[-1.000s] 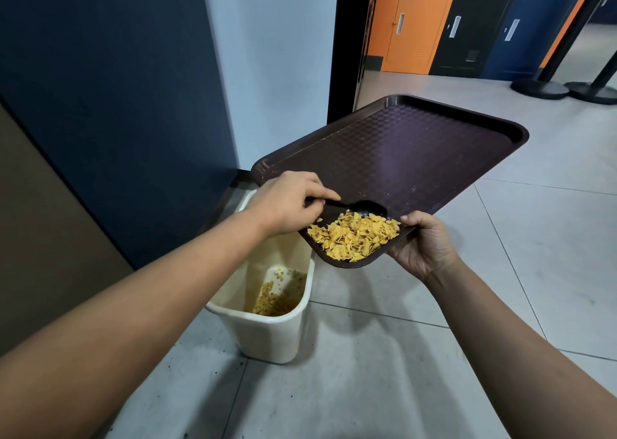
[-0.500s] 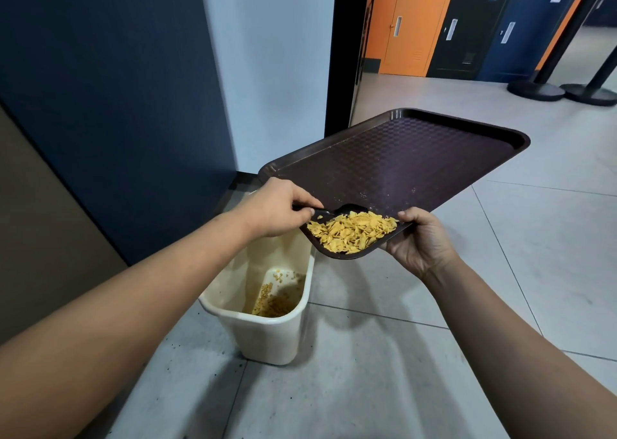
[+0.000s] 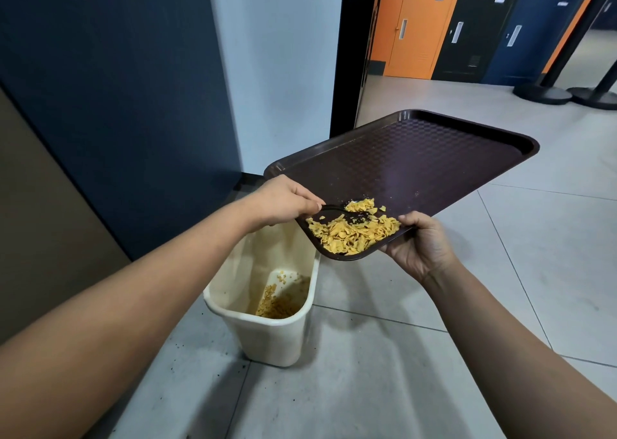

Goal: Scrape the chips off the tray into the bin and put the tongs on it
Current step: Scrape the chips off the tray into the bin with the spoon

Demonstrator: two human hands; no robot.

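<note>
Grey floor tiles (image 3: 384,372) run beneath a cream bin (image 3: 267,338) standing at the foot of a dark blue wall (image 3: 117,88), with yellow chips already lying at its bottom. Above the bin's far rim, a dark brown tray (image 3: 417,161) is tilted, its near corner lowest and heaped with chips (image 3: 354,235). Right hand (image 3: 420,241) grips that near edge from below, thumb curled over the rim beside the heap. Left hand (image 3: 283,201) pinches the handle of dark tongs (image 3: 337,210), whose tip rests among the chips on the tray. Beyond an open doorway stand an orange door (image 3: 417,28), dark lockers (image 3: 531,28) and two black post bases (image 3: 567,95)
</note>
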